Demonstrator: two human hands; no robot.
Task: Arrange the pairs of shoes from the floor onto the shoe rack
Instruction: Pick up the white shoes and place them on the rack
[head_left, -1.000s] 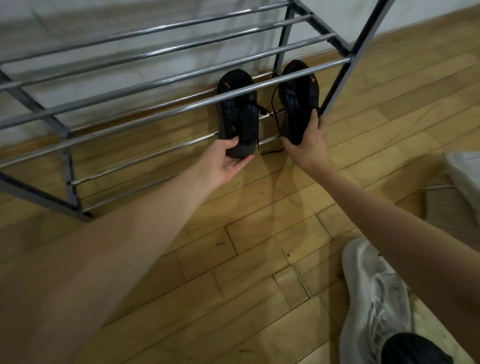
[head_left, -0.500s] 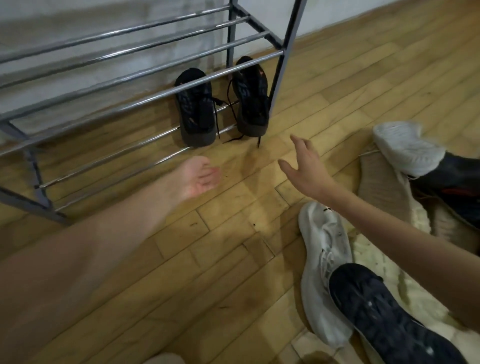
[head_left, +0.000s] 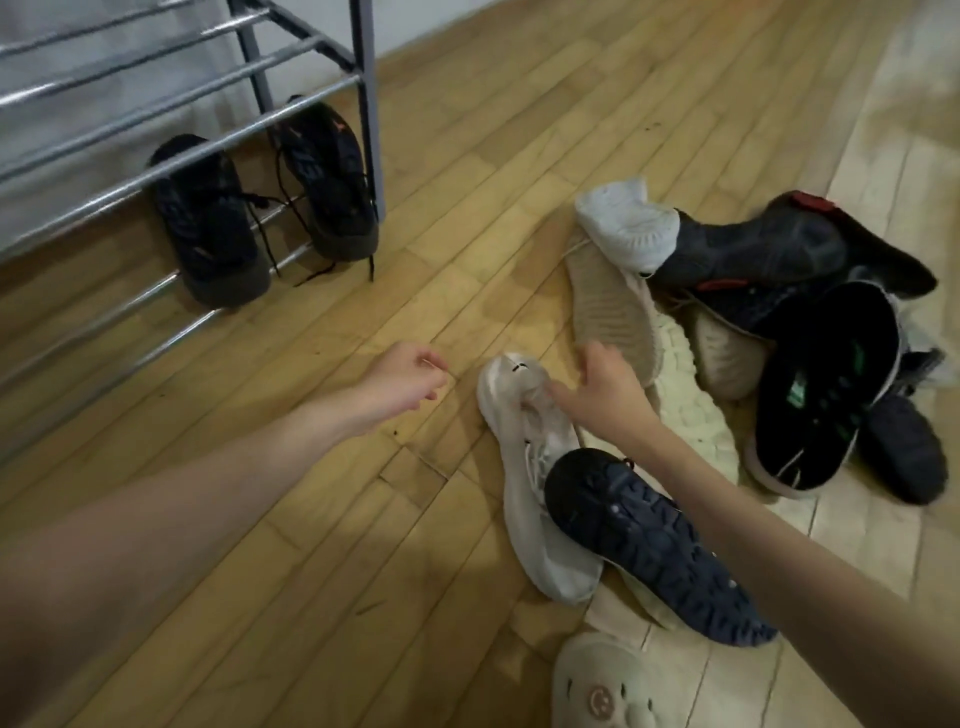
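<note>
Right hand (head_left: 605, 397) reaches onto the white sneaker (head_left: 530, 467), fingers spread, holding nothing; left hand (head_left: 408, 376) loosely curled, empty. The navy shoe (head_left: 649, 545) overlapping it may get dragged along.

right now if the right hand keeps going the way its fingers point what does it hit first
Probably the beige shoe lying sole-up just beyond the right hand, though depth is unclear; the thumb already seems to touch the white sneaker.

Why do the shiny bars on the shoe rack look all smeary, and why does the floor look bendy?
Head view: the shoe rack bars streak and the black pair looks soft because the camera is moving; the wide lens curves the floor boards near the edges; the right hand over the white sneaker and the left hand are slightly blurred; light is soft, with faint shadows.
</note>
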